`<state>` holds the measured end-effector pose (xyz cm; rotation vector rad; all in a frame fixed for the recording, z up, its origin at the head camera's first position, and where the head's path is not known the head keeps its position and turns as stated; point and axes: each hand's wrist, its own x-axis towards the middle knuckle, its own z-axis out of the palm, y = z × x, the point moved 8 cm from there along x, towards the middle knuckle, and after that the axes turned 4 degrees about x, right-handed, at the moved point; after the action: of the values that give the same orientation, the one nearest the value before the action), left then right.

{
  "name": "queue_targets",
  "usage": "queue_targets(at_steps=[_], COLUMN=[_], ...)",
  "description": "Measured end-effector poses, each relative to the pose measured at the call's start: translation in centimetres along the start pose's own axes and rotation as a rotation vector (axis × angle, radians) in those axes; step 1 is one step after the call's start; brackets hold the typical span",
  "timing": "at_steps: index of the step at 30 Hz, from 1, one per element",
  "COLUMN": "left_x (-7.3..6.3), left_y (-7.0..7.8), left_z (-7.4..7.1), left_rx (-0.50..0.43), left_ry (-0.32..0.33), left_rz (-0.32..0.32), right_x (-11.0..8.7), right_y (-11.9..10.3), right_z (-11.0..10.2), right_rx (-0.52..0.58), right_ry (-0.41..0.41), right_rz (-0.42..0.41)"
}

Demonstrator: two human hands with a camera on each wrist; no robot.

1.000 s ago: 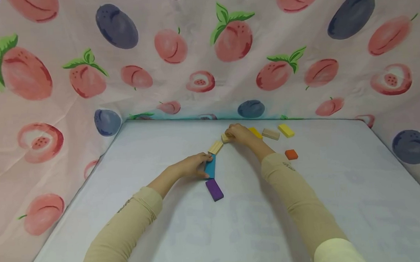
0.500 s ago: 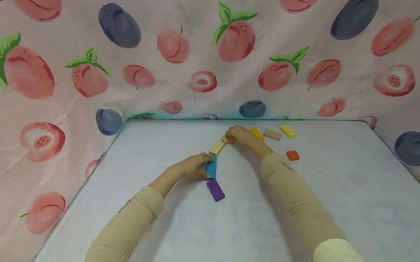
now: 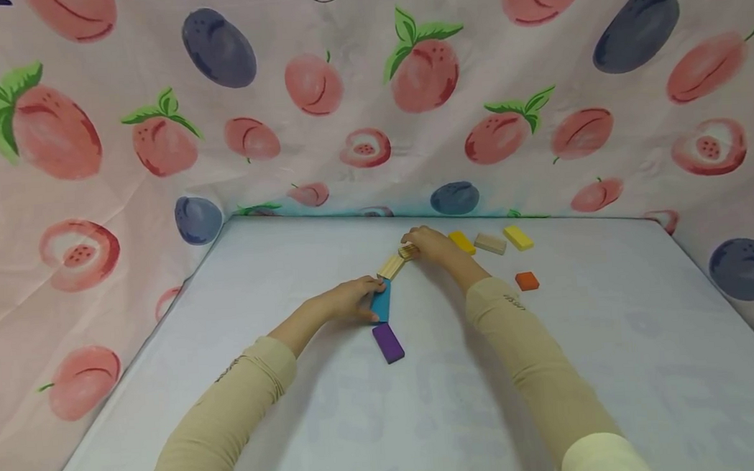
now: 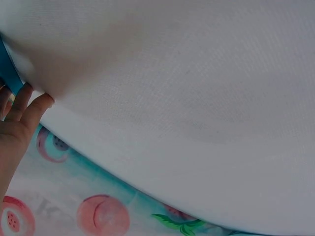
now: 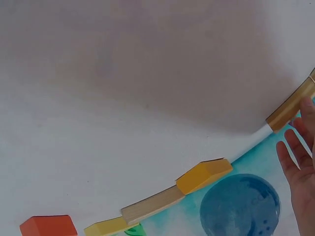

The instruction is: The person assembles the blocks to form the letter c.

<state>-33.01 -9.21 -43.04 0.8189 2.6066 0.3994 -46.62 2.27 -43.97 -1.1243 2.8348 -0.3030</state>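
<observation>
In the head view, my left hand [image 3: 353, 299] pinches a blue rectangular block [image 3: 382, 301] lengthwise, thumb at its near end and a finger at its far end. A purple block [image 3: 389, 343] lies just nearer. Beyond the blue block, a pale wooden block [image 3: 390, 266] continues the bent row. My right hand [image 3: 431, 245] holds a second wooden block [image 3: 409, 251] at the row's far end. In the right wrist view, a finger touches this block's side while other fingers spread beside it; the thumb is hidden. The left wrist view shows only the blue block's edge.
Right of my right hand lie a yellow-orange block [image 3: 462, 242], a natural wood block [image 3: 490, 243] and a light yellow block [image 3: 518, 237]. An orange-red block [image 3: 527, 281] lies nearer. A fruit-print cloth [image 3: 356, 107] rises behind the white tabletop [image 3: 452, 404].
The right hand's fingers have straightened a little, and more of the wooden block beneath them shows. My left hand stays on the blue block. The whole view has shifted slightly.
</observation>
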Motion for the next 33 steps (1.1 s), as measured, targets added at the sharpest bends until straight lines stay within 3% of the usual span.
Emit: queue_targets(at_steps=[2,5,13,20,26,33], left_x=[0.0,0.0,0.2,0.0,-0.2,-0.4], left_y=[0.0,0.1,0.4,0.2,0.5,0.6], left_z=[0.0,-0.1,-0.3,0.0,0.2,-0.3], left_rx=[0.003,0.000,-0.008,-0.011,-0.017,0.003], left_ry=[0.001,0.002,-0.004,0.015,0.008,0.022], left_rz=[0.001,0.005,0.006,0.011,0.028,0.036], right_x=[-1.3,-1.9,-2.8,-3.8,-4.7,-5.3], right_y=[-1.7,-2.3,-1.0,-0.9,0.6,1.6], right_z=[-1.4,-2.1,-2.6,-3.5,-3.7,-4.6], right_rx=[-0.002,-0.021,0.034,0.047,0.053,-0.017], right_ry=[-0.037,-0.013,0.011,0.084,0.137,0.218], right_rz=[0.055,0.060,0.131,0.130,0.236,0.264])
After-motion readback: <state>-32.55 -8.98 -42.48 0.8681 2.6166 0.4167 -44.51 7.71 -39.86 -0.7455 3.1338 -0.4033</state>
